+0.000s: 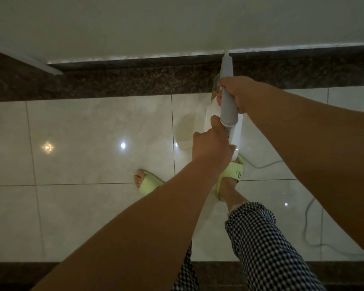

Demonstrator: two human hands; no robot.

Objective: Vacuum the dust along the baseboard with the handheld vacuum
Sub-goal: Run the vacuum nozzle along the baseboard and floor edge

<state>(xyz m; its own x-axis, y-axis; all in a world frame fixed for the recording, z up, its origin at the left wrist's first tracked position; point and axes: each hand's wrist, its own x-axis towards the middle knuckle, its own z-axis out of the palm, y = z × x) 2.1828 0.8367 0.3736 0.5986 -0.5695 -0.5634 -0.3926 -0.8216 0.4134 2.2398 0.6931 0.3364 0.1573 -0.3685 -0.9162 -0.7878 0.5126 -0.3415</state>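
Reaching down to the wall, the vacuum (227, 110) stands steeply tilted, its narrow nozzle (226, 64) touching the top ledge of the dark baseboard (135, 80) where pale dust lies in a line under the white wall (156, 24). The right hand (237, 93) holds the grey tube, its grip curled round it. The left hand (211, 145) holds the white body lower down, grip closed on it, thumb up by the tube's end.

The step in hand looks like sweeping the nozzle along the ledge. To do it well, I would keep the tip pressed lightly into the corner between ledge and wall and slide it slowly sideways, letting the upper hand steer and the lower one carry the weight. Dust shows to both sides of the tip, so much seems left.

On the tiled floor (82, 133) a cord (307, 223) trails near the right slipper (231, 173); stepping sideways could snag it.
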